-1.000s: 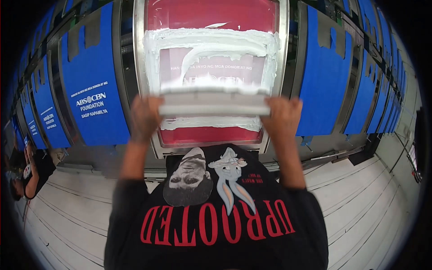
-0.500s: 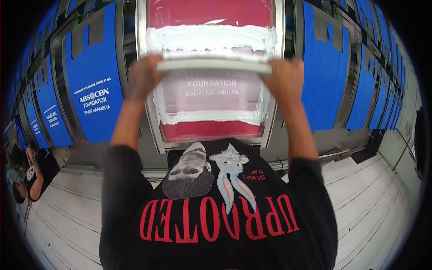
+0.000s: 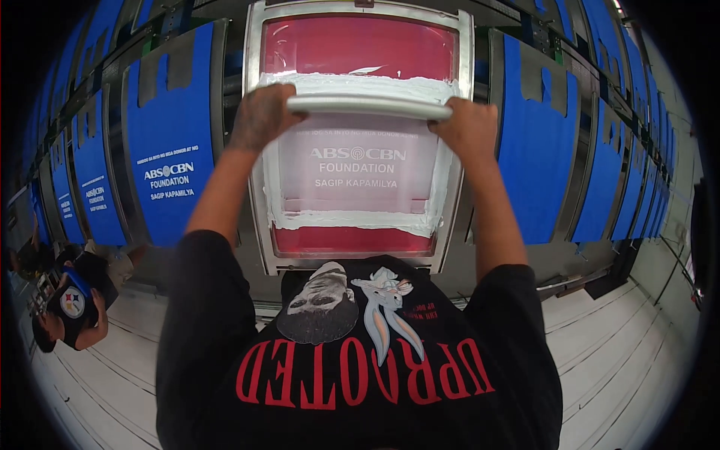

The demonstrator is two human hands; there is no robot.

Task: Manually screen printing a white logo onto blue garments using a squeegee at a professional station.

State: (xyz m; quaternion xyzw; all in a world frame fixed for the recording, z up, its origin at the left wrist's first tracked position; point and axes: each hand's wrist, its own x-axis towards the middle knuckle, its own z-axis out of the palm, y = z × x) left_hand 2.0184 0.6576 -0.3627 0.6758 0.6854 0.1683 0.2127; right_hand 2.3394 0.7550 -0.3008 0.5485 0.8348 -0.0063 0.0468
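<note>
Both hands are wrapped around a long pale squeegee (image 3: 369, 106), which sits up at about 12 o'clock in the head view. The left hand (image 3: 262, 114) has a closed grip on the left end, fingers curled over the top, and the right hand (image 3: 469, 127) is clamped on the right end the same way. The squeegee lies flat across the printing screen (image 3: 358, 135), near its far end, and the blade looks to be touching the mesh, right up against a ridge of white ink (image 3: 352, 84) along that far side. More white ink (image 3: 352, 220) is smeared along the near side and up both edges of the pink mesh. White lettering shows through the cleared middle patch.

Blue fabric pieces (image 3: 169, 150) sit on boards at 9 to 10 o'clock, and more blue pieces (image 3: 536, 150) at 2 to 3 o'clock. At 8 o'clock another person in a dark cap (image 3: 71, 307) is low down by the white plank floor (image 3: 630, 352). The wearer's black printed shirt (image 3: 360, 367) fills 6 o'clock.
</note>
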